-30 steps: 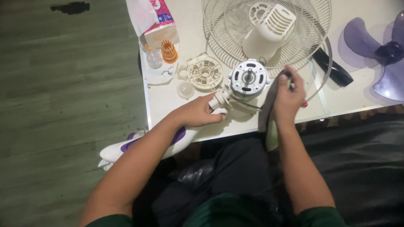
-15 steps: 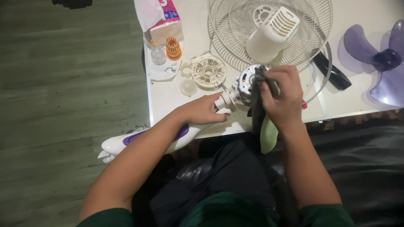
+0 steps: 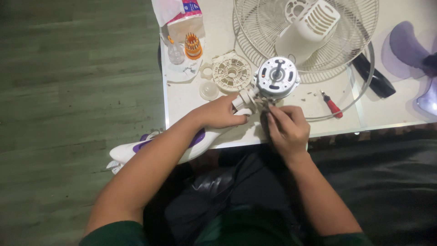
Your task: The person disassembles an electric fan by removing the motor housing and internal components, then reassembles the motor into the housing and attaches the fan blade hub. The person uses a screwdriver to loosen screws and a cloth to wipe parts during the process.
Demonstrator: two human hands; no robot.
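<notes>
I have the round silver fan motor (image 3: 276, 78) with its dark shaft pointing up, sitting on the near part of the white bench (image 3: 214, 130), just in front of the wire fan guard (image 3: 350, 41). My left hand (image 3: 223, 113) is closed around the white plastic neck (image 3: 246, 98) under the motor and steadies it. My right hand (image 3: 287, 127) sits just right of it, fingers pinched together at the motor's near edge; I cannot tell what, if anything, is between them.

By the look of things the fan is well apart already: the motor is bare, the white slotted motor cover (image 3: 307, 27) lies on the guard, a cream round ribbed plate (image 3: 232, 72) and a small clear cap (image 3: 208, 90) lie to the left, and the purple translucent blade (image 3: 416, 59) rests far right. I judge the motor's fixing to the neck is what remains.

A red-handled screwdriver (image 3: 332, 105) lies right of my hand, a black handle (image 3: 373, 81) beyond it. An orange bit holder (image 3: 193, 45) stands far left. The white-and-purple fan stand (image 3: 136, 152) hangs off the near edge.
</notes>
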